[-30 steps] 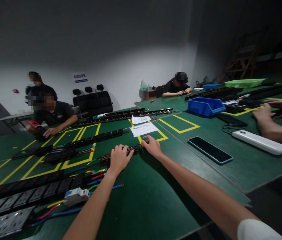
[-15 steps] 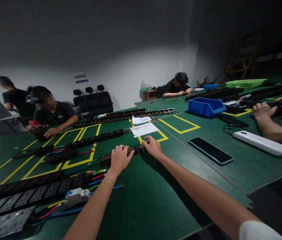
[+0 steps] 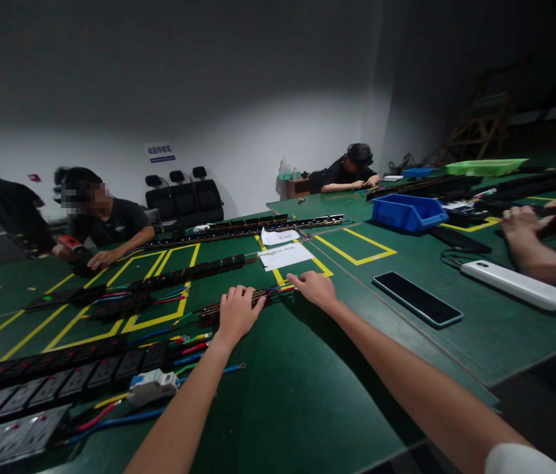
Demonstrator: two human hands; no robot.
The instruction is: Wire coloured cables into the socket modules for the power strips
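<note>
A dark strip with thin wires (image 3: 209, 314) lies on the green table (image 3: 268, 408). My left hand (image 3: 239, 311) rests over it, fingers wrapped on its top. Coloured wires (image 3: 275, 290) run from the strip's right end toward my right hand (image 3: 311, 287), whose thumb and fingertips are pinched together on the wire ends. White paper sheets (image 3: 285, 257) lie just beyond my hands. At the lower left are socket strips (image 3: 11, 438) with red, blue and yellow leads.
A phone (image 3: 416, 299), a white power bank (image 3: 518, 284) and a blue bin (image 3: 408, 212) stand on the right, near another person's hands (image 3: 524, 227). Across the table, a person holds a red tool (image 3: 74, 247). Long black strips (image 3: 189, 271) lie beyond my left hand.
My right hand has moved a little to the right along the wires. My left hand stays on the strip. The standing person at far left has moved further left.
</note>
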